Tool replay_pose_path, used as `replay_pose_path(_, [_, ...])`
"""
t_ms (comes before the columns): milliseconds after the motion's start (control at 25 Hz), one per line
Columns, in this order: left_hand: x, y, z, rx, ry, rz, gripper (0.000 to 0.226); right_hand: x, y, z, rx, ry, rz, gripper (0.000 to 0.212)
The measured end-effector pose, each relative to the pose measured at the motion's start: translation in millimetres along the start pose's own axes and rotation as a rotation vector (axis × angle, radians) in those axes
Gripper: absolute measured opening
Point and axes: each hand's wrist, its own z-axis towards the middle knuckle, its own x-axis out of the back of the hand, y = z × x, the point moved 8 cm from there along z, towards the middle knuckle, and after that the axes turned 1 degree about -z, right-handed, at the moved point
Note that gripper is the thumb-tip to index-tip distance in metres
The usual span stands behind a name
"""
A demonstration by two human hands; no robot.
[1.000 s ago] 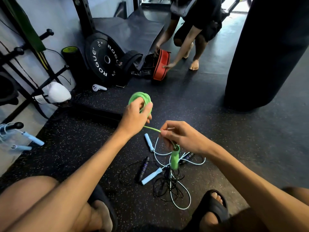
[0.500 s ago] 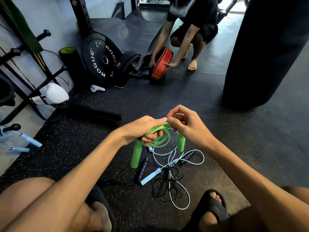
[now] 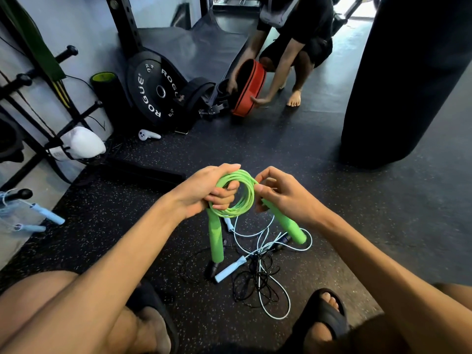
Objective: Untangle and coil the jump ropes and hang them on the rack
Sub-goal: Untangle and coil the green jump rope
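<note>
At the bottom of the view, our sandals [image 3: 324,315] stood on the speckled floor [image 3: 102,213] either side of a tangle [image 3: 258,277] of black and white ropes, with a blue handle [image 3: 229,269] lying in it. Just above the tangle, we held the green rope [image 3: 249,198] between both hands, clear of the floor. Our left hand [image 3: 201,192] was curled through the coil, its fingers wrapped round the stacked loops. Our right hand [image 3: 286,198] pinched the coil's other side between thumb and fingertips. The rope sat in a neat round coil of several turns. The left handle [image 3: 215,238] hung straight down below it, and the right handle [image 3: 290,226] slanted outward under the right hand. Farther left, the rack [image 3: 70,50] stood against the wall, and a blue-handled rope [image 3: 40,218] hung from a low peg. Beyond it leaned a black plate [image 3: 153,90]. At the back, another person [image 3: 293,34] crouched holding a red pad [image 3: 249,90], near a black bag [image 3: 408,72].
</note>
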Motion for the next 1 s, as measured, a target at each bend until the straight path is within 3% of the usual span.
replay_pose_path(360, [1, 4, -1, -0.065, 0.115, -0.297, 0.045, -14, -2, -2, -0.072, -0.056, 0.228, 0.038])
replay_pose_path(840, [48, -9, -69, -0.211, 0.568, -0.564, 0.041, -69, -33, 13, 0.052, 0.300, 0.039, 0.023])
replay_pose_path(1000, [75, -10, -105, -0.312, 0.793, -0.439, 0.031, -93, -45, 22, 0.075, 0.345, 0.009, 0.021])
